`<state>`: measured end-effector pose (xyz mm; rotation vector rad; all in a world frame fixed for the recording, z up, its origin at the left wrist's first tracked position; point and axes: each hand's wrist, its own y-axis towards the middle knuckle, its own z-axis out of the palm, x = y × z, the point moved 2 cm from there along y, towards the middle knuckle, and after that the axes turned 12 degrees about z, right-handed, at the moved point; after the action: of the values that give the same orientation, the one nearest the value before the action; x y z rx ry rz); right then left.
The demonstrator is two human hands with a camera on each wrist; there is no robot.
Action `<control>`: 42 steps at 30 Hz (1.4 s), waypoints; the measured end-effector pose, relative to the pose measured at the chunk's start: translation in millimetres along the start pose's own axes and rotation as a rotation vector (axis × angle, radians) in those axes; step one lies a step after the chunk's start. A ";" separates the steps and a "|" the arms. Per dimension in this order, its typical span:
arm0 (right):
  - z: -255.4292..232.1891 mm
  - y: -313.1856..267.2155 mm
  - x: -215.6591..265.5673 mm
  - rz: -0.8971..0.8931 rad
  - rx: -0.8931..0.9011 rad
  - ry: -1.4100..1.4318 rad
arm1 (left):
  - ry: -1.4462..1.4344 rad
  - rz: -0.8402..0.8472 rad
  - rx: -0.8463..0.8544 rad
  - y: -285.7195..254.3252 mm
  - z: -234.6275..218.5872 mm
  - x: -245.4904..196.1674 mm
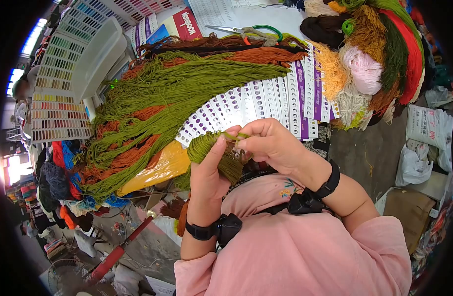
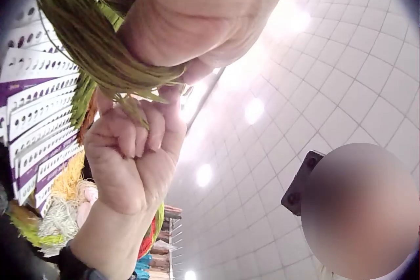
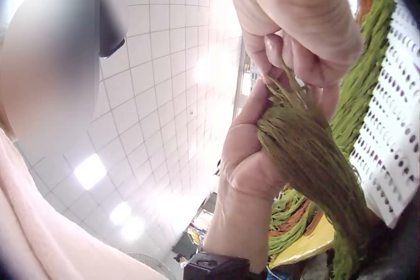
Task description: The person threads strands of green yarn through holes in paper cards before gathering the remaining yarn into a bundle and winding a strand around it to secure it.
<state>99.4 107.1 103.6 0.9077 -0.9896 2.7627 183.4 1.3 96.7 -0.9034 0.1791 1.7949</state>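
Observation:
A hank of olive-green thread (image 1: 205,149) is gripped in my left hand (image 1: 209,167), its strands hanging down past the palm in the right wrist view. My right hand (image 1: 275,143) pinches a thin green strand between thumb and forefinger, close by the left fingertips. Seen from the left wrist, the right hand (image 2: 134,162) has its other fingers curled toward the palm, at the end of the green hank (image 2: 98,47). In the right wrist view, loose strand ends of the hank (image 3: 308,142) rise to the right fingers (image 3: 308,57).
Long green threads (image 1: 197,79) and rust-orange threads (image 1: 266,55) lie across the table over fanned punched cards (image 1: 226,106). Beyond them are scissors (image 1: 224,28) with green handles and a red notebook (image 1: 188,24). Coloured hanks, one pink (image 1: 363,69), sit at the right.

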 end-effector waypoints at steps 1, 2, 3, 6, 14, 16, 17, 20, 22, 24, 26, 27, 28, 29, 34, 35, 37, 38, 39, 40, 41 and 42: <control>0.3 0.5 -0.2 -0.025 0.022 0.009 | 0.000 0.008 0.006 0.2 0.4 -0.3; 0.7 1.1 -0.5 -0.051 0.044 0.018 | -0.001 0.016 0.012 0.2 0.6 -0.6; 0.8 1.6 -0.7 -0.076 0.066 0.027 | 0.028 0.036 0.026 0.2 0.8 -0.8; -5.2 2.9 -0.5 -0.043 0.188 0.086 | 0.063 0.084 0.050 -1.8 0.0 -1.0; -3.3 -0.8 0.6 0.028 0.126 0.144 | -0.082 0.073 0.155 -4.4 -5.2 2.6; -3.9 -0.2 0.4 0.033 0.120 0.139 | -0.070 0.048 0.170 -4.5 -3.4 1.8; -5.0 -0.6 0.8 0.039 0.117 0.123 | -0.089 0.039 0.161 -5.2 0.0 0.1; 2.7 -3.8 5.8 0.028 -0.035 -0.114 | -0.114 0.027 0.175 -5.2 0.2 0.0; 7.8 -3.5 6.9 -0.013 -0.101 -0.269 | -0.124 0.011 0.189 -4.5 -1.8 0.5; 9.3 -2.6 5.4 -0.082 -0.086 -0.357 | -0.139 -0.018 0.198 -4.0 -3.0 1.2; 10.4 -4.1 9.0 -0.021 -0.123 -0.409 | -0.100 -0.006 0.223 -4.2 -0.5 1.0; 10.7 -4.5 9.9 0.010 -0.141 -0.435 | -0.080 0.001 0.235 -4.3 0.2 0.8; 10.0 -3.3 8.4 -0.010 -0.120 -0.383 | -0.098 -0.004 0.228 -4.2 -0.3 0.5; 8.4 -1.1 5.8 -0.029 -0.099 -0.332 | -0.116 -0.009 0.221 -4.0 -1.0 0.0; 6.3 -2.4 5.3 -0.003 -0.084 -0.271 | -0.197 -0.047 0.176 -2.4 -7.8 1.0; 6.0 -3.1 5.7 0.005 -0.077 -0.243 | -0.236 -0.047 0.181 -2.2 -8.8 1.5; 4.5 -3.3 5.2 0.017 -0.056 -0.204 | -0.241 -0.032 0.166 -3.3 -7.7 1.1; 2.6 -2.2 3.8 0.020 -0.044 -0.194 | -0.206 -0.017 0.147 -4.9 -4.5 0.1; 1.5 -1.4 2.8 0.023 -0.031 -0.183 | -0.170 -0.001 0.128 -6.1 -2.9 -0.4; 1.4 -0.9 2.2 0.026 -0.030 -0.174 | -0.131 0.020 0.126 -6.5 -3.1 -0.4; 1.6 -0.5 1.6 0.028 -0.030 -0.165 | -0.092 0.040 0.123 -6.9 -3.6 -0.5; 1.6 -0.3 1.2 0.030 -0.029 -0.155 | -0.053 0.059 0.120 -7.5 -4.1 -0.4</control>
<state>99.3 106.2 105.4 1.1262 -1.0719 2.7287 191.9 2.0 96.3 -0.7713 0.2795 1.8404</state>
